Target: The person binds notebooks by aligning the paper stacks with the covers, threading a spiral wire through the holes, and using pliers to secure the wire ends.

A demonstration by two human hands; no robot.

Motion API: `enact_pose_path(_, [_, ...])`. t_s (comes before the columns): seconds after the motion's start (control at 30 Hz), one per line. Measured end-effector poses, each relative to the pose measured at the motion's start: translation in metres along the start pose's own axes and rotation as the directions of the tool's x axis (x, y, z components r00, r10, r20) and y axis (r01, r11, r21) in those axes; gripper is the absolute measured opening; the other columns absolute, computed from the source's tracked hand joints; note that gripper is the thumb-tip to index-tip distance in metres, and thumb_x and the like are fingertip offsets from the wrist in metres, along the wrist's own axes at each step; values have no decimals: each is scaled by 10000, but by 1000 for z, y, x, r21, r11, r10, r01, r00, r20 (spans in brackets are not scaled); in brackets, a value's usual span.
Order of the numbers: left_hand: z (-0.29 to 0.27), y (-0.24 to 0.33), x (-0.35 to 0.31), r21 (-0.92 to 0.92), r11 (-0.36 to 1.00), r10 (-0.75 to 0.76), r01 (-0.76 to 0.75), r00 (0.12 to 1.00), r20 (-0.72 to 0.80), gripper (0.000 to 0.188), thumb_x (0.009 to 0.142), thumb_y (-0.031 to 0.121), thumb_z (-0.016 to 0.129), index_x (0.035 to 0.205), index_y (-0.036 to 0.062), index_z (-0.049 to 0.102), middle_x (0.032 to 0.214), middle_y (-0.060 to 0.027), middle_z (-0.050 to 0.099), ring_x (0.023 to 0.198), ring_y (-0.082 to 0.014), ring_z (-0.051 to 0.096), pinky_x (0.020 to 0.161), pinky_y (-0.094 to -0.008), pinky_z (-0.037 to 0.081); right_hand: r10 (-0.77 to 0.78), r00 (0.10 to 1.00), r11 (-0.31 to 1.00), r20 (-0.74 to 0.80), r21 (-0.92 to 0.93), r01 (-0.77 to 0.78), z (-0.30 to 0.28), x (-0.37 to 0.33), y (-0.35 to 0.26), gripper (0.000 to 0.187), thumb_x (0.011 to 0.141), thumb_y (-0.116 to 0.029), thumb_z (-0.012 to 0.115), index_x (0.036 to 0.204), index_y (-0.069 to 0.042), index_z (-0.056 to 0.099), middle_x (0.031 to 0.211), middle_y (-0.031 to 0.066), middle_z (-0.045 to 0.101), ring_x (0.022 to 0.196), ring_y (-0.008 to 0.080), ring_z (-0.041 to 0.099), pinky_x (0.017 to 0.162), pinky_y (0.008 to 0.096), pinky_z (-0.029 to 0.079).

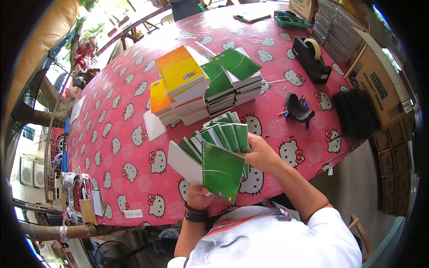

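Note:
Several green spiral notebooks (221,167) are fanned out between my two hands above the table's near edge. My left hand (199,197) is closed on the lower edge of the front notebook, next to a white ruled page. From the right, my right hand (259,152) grips the fanned notebooks at their edge. Beyond them on the table, a stack of yellow and orange notebooks (181,71) stands at the left, beside a stack of green notebooks (237,67). The topmost green one lies askew.
A pink cartoon-patterned cloth covers the table (134,169). At the right are a black tape dispenser (313,60), a black holder with pens (298,108), a pile of black wire coils (356,112) and cardboard boxes (375,73). A green tray (292,21) sits at the far end.

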State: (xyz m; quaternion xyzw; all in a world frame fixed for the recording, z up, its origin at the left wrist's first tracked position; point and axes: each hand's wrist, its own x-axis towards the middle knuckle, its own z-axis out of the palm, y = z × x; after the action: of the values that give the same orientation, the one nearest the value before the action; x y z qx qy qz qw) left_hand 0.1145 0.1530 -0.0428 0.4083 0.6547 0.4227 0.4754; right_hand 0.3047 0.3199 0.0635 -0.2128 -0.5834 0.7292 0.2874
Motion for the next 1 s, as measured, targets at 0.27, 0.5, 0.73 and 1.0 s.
enact_pose_path(0.27, [12, 36, -3, -913, 395, 263, 100, 940, 217, 811, 502, 52, 680, 1278, -21, 457, 1203, -165, 574, 1091, -337, 559, 966, -428, 414, -103, 995, 969, -12, -228, 97, 12, -19, -8, 469, 744, -132, 753, 1158, -23, 563, 1031, 68, 623, 947, 126, 565, 843, 291, 460])
enact_pose_path(0.5, [12, 30, -4, -572, 818, 159, -65, 980, 116, 703, 538, 22, 644, 1226, -23, 509, 1178, -160, 593, 1069, -309, 574, 932, -399, 435, -142, 983, 965, -120, -236, 110, 11, -24, -1, 403, 722, -109, 752, 1080, -14, 593, 953, 59, 644, 859, 119, 594, 769, 285, 491])
enact_pose_path(0.73, [12, 32, -3, -874, 485, 120, 33, 987, 104, 574, 567, -34, 571, 1141, -42, 556, 1124, -147, 618, 1033, -295, 589, 913, -387, 448, -100, 967, 971, -236, -234, 43, 4, -25, 3, 409, 700, -84, 766, 1064, -2, 599, 947, 59, 644, 854, 105, 587, 755, 268, 488])
enact_pose_path(1.0, [17, 32, -8, -877, 474, 153, 86, 972, 178, 614, 557, -77, 532, 1171, -49, 533, 1133, -151, 610, 1055, -307, 581, 936, -389, 438, -106, 991, 979, -79, -183, 90, 5, -23, 9, 450, 696, -116, 787, 1091, -10, 597, 981, 46, 629, 875, 117, 572, 783, 278, 478])
